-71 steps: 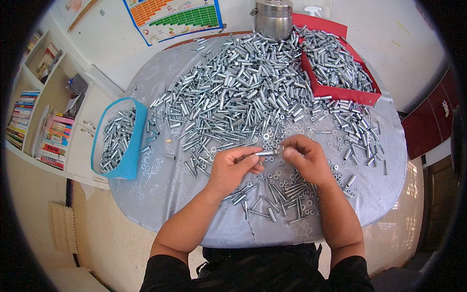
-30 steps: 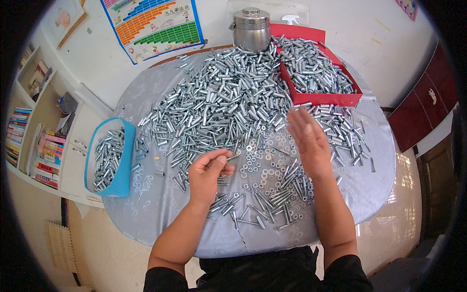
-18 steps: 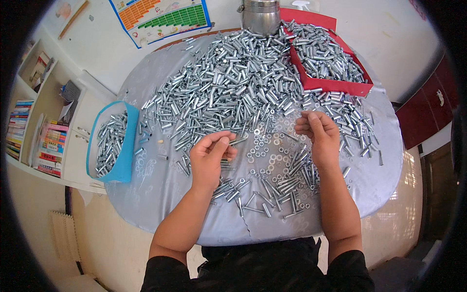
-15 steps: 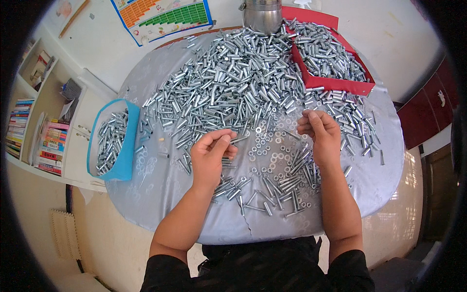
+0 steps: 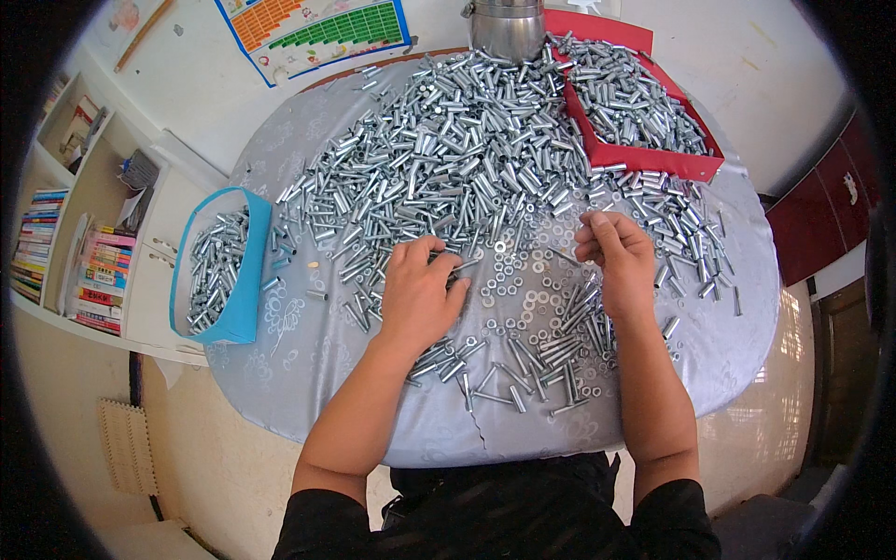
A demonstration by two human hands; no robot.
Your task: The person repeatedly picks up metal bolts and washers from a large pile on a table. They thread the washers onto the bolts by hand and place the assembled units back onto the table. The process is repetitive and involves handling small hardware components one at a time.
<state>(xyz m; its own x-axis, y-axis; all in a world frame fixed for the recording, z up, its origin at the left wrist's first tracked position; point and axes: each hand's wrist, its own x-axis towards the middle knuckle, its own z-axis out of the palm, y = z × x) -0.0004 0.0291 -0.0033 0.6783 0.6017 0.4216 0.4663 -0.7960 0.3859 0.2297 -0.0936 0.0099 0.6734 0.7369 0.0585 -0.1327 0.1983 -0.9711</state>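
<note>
My left hand (image 5: pixel 419 291) is palm down at the near edge of the big heap of metal sleeves and bolts (image 5: pixel 448 154). Its fingers are bent onto the pieces, with the thumb apart; a short sleeve (image 5: pixel 466 265) lies by the fingertips. My right hand (image 5: pixel 620 257) is closed in a pinch to the right, and a thin bolt (image 5: pixel 563 254) sticks out leftward from its fingers. Between the hands are scattered washers (image 5: pixel 530 301) and nuts (image 5: pixel 500 287). Nearer me lie loose bolts (image 5: pixel 523 359), some partly behind my right forearm.
A blue fabric bin (image 5: pixel 245 294) with metal pieces stands at the left. At the back right is a red box (image 5: pixel 653 161) full of sleeves, beside a steel pot (image 5: pixel 507 30). A grey cloth (image 5: pixel 327 415) covers the round table. Bookshelves (image 5: pixel 103 224) stand at left.
My left hand has turned from a raised pinch to palm down, its fingers reaching onto the heap and its thumb moving away. My right hand stays almost still in its pinch.
</note>
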